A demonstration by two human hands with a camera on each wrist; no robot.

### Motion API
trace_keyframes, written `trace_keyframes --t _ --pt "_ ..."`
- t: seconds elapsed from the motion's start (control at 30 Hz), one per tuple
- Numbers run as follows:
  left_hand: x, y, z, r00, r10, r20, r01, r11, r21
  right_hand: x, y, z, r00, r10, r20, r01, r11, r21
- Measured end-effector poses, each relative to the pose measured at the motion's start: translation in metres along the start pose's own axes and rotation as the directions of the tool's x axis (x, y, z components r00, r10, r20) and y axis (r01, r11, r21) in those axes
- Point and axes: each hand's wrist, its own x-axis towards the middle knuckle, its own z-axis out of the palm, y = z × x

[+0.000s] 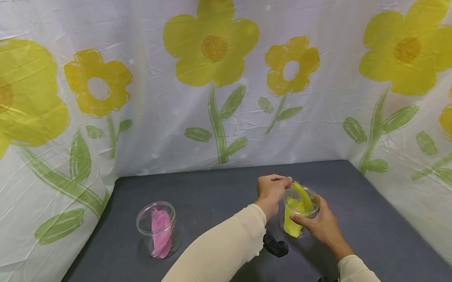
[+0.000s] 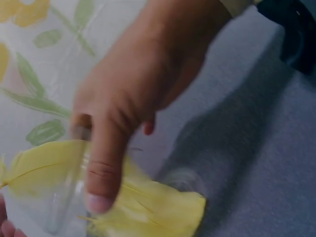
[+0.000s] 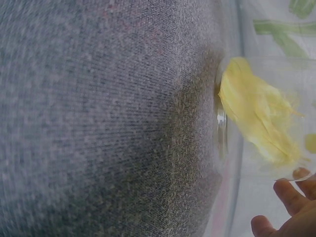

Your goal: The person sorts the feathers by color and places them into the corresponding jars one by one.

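My left hand, in the head view, pinches the tip of a curved yellow feather over the rim of a clear plastic cup. More yellow feathers are bunched inside this cup, also visible through its wall in the right wrist view as a yellow bunch. Thumb and fingers of my right hand grip the cup near its rim from the right. In the left wrist view the right hand spans the cup, and only fingertips of the left hand show at the lower left.
A second clear cup stands at the left of the dark grey table, with pink feathers inside. White cloth printed with yellow flowers encloses the back and sides. A black wrist device sits below my left wrist.
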Motion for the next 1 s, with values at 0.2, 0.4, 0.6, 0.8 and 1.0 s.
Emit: trace_keyframes --t 0.2,0.4,0.6,0.8,1.0 --pt "0.001 -0.015 0.002 1.000 0.004 -0.005 -0.003 0.990 0.141 -0.002 -0.001 -0.001 1.000 0.005 0.000 -0.005 1.000 -0.027" --pt "0.000 -0.027 0.001 1.000 0.015 0.009 -0.017 0.967 0.256 -0.001 0.000 0.000 1.000 -0.014 -0.005 0.014 0.999 -0.042" --pt "0.001 -0.033 -0.002 0.999 0.019 0.026 -0.026 0.956 0.292 0.002 -0.002 0.003 1.000 -0.024 0.003 0.025 0.999 -0.040" --pt "-0.001 -0.037 -0.013 0.995 0.095 0.036 -0.102 0.962 0.255 0.004 -0.005 0.005 1.000 -0.020 0.017 0.021 1.000 -0.022" --pt "-0.008 -0.035 -0.037 0.979 0.190 0.071 -0.202 0.945 0.257 0.004 -0.006 0.005 1.000 -0.025 -0.002 0.025 1.000 0.007"
